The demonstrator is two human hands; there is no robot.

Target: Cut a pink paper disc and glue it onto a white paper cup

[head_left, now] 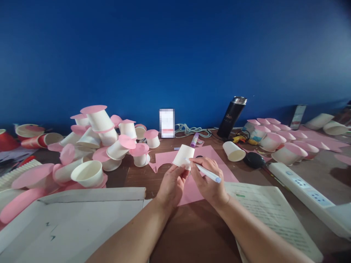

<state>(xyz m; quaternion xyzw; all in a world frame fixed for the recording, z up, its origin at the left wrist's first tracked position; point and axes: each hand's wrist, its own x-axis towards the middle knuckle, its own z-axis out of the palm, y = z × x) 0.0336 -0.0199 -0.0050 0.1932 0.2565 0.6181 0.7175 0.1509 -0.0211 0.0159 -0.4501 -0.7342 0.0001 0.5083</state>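
Note:
A plain white paper cup (183, 155) is gripped near its lower end by my left hand (172, 182), above the pink paper. In my right hand (210, 179) is a white pen (205, 171) with a bluish end, its tip against or very close to the cup's side. Under both hands lies a cut sheet of pink paper (222, 160). A purple glue stick (194, 139) rests just behind the cup, beside a pink scrap.
At left are several paper cups with pink discs (101, 118) and a white box lid (90, 215). At right are a lone cup (234, 151), a black flask (231, 117), a power strip (307, 193), an open book (270, 212) and more disc-topped cups (289, 153). A phone (167, 123) stands by the wall.

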